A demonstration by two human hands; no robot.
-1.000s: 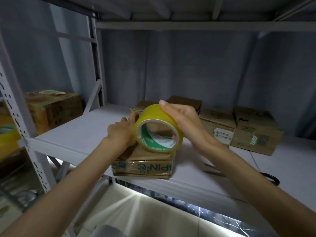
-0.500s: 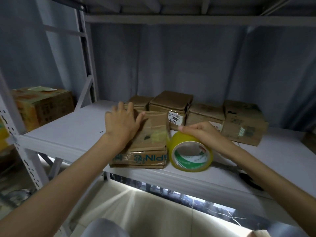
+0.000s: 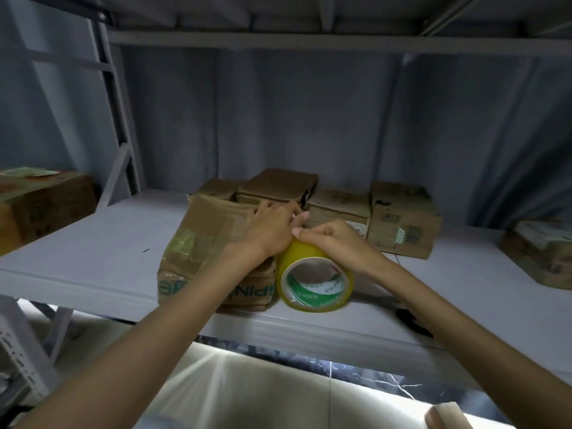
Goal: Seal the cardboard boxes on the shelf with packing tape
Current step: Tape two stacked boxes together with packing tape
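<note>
A yellow roll of packing tape (image 3: 314, 283) stands on edge on the white shelf (image 3: 93, 258), right beside a worn cardboard box (image 3: 201, 243) at the front. My right hand (image 3: 331, 243) grips the top of the roll with curled fingers. My left hand (image 3: 272, 227) lies across the box's top right corner, its fingertips meeting the right hand's thumb above the roll. Whether the left fingers pinch a tape end is hidden. Clear tape shows on the box's left front corner.
Several more cardboard boxes (image 3: 399, 218) sit in a row at the back of the shelf. Another box (image 3: 541, 258) lies at the far right, and one (image 3: 40, 205) on the neighbouring rack at left. Black scissors (image 3: 411, 320) rest near the front edge, right of the roll.
The tape roll came down off the box onto the shelf beside it. My left hand slid right across the box top to meet my right hand above the roll.
</note>
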